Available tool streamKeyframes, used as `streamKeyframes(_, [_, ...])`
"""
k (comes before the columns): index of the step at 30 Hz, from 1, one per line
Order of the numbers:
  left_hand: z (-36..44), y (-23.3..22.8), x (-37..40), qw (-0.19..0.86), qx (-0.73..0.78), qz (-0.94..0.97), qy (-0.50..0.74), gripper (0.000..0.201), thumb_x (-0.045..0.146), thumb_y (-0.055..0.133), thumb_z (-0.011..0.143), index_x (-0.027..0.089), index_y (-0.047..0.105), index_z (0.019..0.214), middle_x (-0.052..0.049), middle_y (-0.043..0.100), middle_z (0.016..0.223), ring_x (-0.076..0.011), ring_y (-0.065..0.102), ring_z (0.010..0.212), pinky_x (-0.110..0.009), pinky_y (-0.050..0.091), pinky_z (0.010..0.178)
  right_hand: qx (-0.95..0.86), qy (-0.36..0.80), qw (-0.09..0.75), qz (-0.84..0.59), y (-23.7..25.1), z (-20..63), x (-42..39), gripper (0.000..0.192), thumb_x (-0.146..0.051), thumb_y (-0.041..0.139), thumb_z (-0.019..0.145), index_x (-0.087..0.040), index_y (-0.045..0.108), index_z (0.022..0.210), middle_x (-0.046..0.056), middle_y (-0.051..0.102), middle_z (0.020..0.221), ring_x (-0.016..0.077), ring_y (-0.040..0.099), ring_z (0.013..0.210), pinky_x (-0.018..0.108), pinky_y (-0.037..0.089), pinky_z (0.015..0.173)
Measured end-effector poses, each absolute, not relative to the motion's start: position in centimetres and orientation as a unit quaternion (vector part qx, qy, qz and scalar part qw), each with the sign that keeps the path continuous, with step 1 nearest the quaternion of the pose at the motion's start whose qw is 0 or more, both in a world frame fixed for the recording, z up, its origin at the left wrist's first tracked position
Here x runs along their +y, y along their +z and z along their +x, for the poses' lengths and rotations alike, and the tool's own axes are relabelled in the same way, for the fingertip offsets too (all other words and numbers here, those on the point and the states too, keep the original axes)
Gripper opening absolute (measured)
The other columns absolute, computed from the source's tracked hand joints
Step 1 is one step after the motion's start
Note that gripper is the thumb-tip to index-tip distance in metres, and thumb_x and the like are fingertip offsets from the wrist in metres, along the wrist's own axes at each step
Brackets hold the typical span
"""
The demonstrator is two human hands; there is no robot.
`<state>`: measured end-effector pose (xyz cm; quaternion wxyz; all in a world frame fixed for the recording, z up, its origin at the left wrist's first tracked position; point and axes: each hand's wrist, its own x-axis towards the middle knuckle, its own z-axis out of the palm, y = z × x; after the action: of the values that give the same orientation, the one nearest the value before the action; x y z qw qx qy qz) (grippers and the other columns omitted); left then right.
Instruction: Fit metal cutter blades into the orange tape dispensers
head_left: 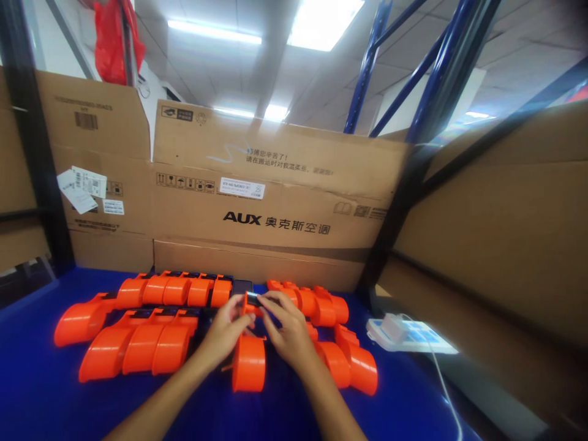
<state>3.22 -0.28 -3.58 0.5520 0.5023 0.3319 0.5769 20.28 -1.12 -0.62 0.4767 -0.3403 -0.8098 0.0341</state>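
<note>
Blue table (37, 392) by cardboard boxes (275, 202) | left hand (225, 331) and right hand (287, 331) both pinch orange plastic part (248, 362) | part points toward person, between hands

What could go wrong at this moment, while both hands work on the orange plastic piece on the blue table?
1. The left hand and right hand pinch only the top end of the upright orange plastic piece; it may slip or tip over.
2. Orange plastic pieces in rows lie close on both sides, so an elbow could knock them.
3. The white power strip has a white cable trailing near the right forearm, which might snag it.
</note>
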Motion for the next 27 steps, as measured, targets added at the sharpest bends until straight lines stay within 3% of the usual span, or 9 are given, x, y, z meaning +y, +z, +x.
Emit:
streamKeyframes(8, [2.7,-3.3,-0.1,0.598,0.322,0.459,0.572,0.027,0.029,0.072,0.073,0.018,0.063,0.096,0.000,0.066,0.070,-0.0148,0.062,0.062,-0.026,0.048,0.062,-0.781,0.026,0.498,-0.377,0.7,21.0,-1.6,0.038,-0.018,0.045,0.095,-0.026,0.062,0.128,0.010,0.066,0.116,0.0232,0.062,0.107,0.039,0.051,0.092])
streamKeyframes(10, [2.5,-3.3,0.0,0.604,0.314,0.430,0.592,0.022,0.028,0.072,0.072,0.018,0.062,0.089,0.000,0.066,0.069,-0.0143,0.061,0.063,-0.025,0.048,0.064,-0.784,-0.016,0.454,-0.423,0.7,21.7,-1.3,0.034,-0.017,0.046,0.093,-0.024,0.067,0.119,0.010,0.068,0.108,0.0244,0.062,0.102,0.040,0.050,0.090])
streamKeyframes(14, [2.1,-3.0,0.0,0.613,0.309,0.387,0.615,0.020,0.028,0.073,0.071,0.018,0.060,0.082,-0.001,0.067,0.069,-0.0147,0.062,0.065,-0.026,0.048,0.066,-0.815,-0.105,0.260,-0.507,0.1,23.0,-1.4,0.024,-0.013,0.056,0.084,-0.025,0.072,0.098,0.010,0.067,0.099,0.0281,0.058,0.097,0.043,0.044,0.085])
streamKeyframes(16, [2.0,-2.9,-0.2,0.620,0.314,0.380,0.610,0.020,0.028,0.075,0.069,0.018,0.060,0.080,-0.001,0.068,0.068,-0.0147,0.061,0.065,-0.026,0.048,0.066,-0.814,-0.122,0.203,-0.531,-0.1,23.4,-1.9,0.023,-0.010,0.059,0.080,-0.024,0.072,0.092,0.011,0.066,0.099,0.0290,0.057,0.096,0.043,0.041,0.083])
streamKeyframes(22, [2.0,-2.6,-0.5,0.628,0.318,0.369,0.607,0.023,0.028,0.076,0.069,0.018,0.060,0.081,0.000,0.068,0.067,-0.0138,0.061,0.063,-0.025,0.047,0.064,-0.791,-0.136,0.172,-0.571,0.3,23.6,-3.3,0.014,-0.017,0.072,0.073,-0.022,0.072,0.086,0.014,0.066,0.099,0.0326,0.056,0.096,0.046,0.037,0.085])
streamKeyframes(27, [2.0,-2.4,-0.6,0.621,0.327,0.369,0.610,0.026,0.031,0.078,0.066,0.018,0.060,0.080,0.000,0.068,0.066,-0.0138,0.061,0.060,-0.025,0.048,0.062,-0.776,-0.162,0.150,-0.591,0.2,23.2,-3.5,0.021,-0.021,0.080,0.065,-0.021,0.073,0.085,0.016,0.067,0.093,0.0363,0.055,0.097,0.050,0.035,0.088])
